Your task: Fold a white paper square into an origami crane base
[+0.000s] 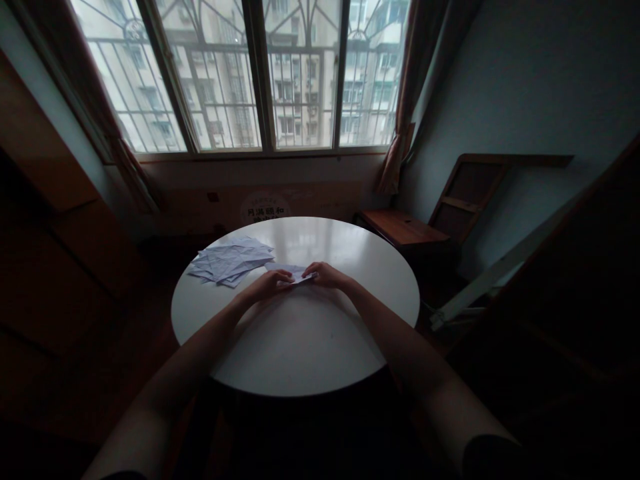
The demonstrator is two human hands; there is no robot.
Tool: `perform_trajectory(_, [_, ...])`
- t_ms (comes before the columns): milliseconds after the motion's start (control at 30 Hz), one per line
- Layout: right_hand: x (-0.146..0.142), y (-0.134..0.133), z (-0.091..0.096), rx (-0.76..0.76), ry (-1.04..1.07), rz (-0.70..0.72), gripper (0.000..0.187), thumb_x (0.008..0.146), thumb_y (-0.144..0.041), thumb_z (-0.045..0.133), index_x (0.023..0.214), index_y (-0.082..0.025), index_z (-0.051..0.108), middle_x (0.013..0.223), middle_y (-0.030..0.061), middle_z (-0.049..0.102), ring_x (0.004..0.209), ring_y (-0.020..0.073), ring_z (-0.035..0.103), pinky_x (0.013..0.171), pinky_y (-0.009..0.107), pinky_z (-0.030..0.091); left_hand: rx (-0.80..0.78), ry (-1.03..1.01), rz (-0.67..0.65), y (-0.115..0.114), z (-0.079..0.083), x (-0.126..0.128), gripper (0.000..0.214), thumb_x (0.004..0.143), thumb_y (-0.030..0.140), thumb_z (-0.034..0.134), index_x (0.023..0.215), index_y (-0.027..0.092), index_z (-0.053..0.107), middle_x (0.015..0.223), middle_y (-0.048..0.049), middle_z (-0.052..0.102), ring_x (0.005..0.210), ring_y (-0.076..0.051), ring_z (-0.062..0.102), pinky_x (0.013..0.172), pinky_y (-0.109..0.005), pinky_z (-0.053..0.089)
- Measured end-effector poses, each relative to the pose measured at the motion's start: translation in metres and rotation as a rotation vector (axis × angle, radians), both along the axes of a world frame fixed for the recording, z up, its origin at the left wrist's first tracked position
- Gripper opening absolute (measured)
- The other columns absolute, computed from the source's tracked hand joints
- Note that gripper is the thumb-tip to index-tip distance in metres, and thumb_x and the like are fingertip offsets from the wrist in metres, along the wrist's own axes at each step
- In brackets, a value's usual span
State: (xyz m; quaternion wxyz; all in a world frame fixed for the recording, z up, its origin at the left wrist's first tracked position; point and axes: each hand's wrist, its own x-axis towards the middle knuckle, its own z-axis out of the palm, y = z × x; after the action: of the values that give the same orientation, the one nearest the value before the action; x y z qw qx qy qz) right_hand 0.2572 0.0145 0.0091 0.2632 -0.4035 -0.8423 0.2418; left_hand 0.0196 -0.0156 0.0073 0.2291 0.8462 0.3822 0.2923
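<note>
Both of my hands grip a small sheet of white paper (299, 274) over the middle of a round white table (300, 347). My left hand (270, 283) pinches its left edge, the fingertips closed on it. At the right edge, my right hand (326, 274) holds it between thumb and fingers. The sheet looks folded or bent, though its exact shape is too small to tell. Left of my left hand lies a loose pile of creased white papers (233, 259), spread unevenly on the tabletop.
Behind the table, a printed cardboard panel (195, 203) stands under the barred window (300, 87). A low wooden stand (405, 228) is at the right, beside a leaning wooden frame (467, 193). Dark wooden cabinets (60, 267) line the left side.
</note>
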Motion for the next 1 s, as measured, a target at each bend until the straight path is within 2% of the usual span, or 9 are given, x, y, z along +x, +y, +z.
perform_trajectory(233, [0.0, 0.004, -0.002, 0.004, -0.018, -0.01, 0.026, 0.067, -0.008, 0.068, 0.086, -0.022, 0.079, 0.092, 0.0047, 0.072, 0.081, 0.0172, 0.066, 0.073, 0.023, 0.048, 0.003, -0.036, -0.01, 0.003, -0.004, -0.001, 0.034, 0.072, 0.049, 0.073, 0.09, 0.021, 0.077, 0.107, -0.0108, 0.072, 0.094, -0.025, 0.068, 0.087, -0.036, 0.051])
perform_trajectory(533, [0.003, 0.003, 0.0, 0.031, -0.096, 0.021, 0.02, 0.072, -0.017, 0.069, 0.089, -0.018, 0.078, 0.086, 0.0038, 0.071, 0.078, 0.015, 0.063, 0.069, 0.021, 0.046, 0.124, -0.055, -0.128, 0.015, -0.017, -0.005, 0.018, 0.079, 0.031, 0.069, 0.088, 0.017, 0.074, 0.099, -0.0094, 0.073, 0.088, -0.018, 0.069, 0.082, -0.029, 0.053])
perform_trajectory(767, [0.003, -0.001, 0.005, 0.022, -0.126, 0.02, 0.02, 0.073, -0.02, 0.066, 0.089, -0.016, 0.077, 0.082, 0.0037, 0.07, 0.075, 0.0147, 0.062, 0.067, 0.021, 0.044, 0.142, -0.053, -0.143, 0.015, -0.018, -0.006, 0.016, 0.081, 0.028, 0.066, 0.088, 0.016, 0.074, 0.1, -0.0099, 0.073, 0.089, -0.019, 0.069, 0.083, -0.03, 0.053])
perform_trajectory(1000, [0.005, 0.001, 0.005, 0.008, -0.185, -0.076, 0.021, 0.069, -0.015, 0.065, 0.086, -0.016, 0.076, 0.078, 0.0017, 0.069, 0.072, 0.0136, 0.061, 0.064, 0.02, 0.042, 0.125, -0.049, -0.123, 0.012, -0.013, -0.005, 0.017, 0.081, 0.03, 0.066, 0.087, 0.016, 0.073, 0.097, -0.0099, 0.073, 0.088, -0.018, 0.068, 0.083, -0.03, 0.053])
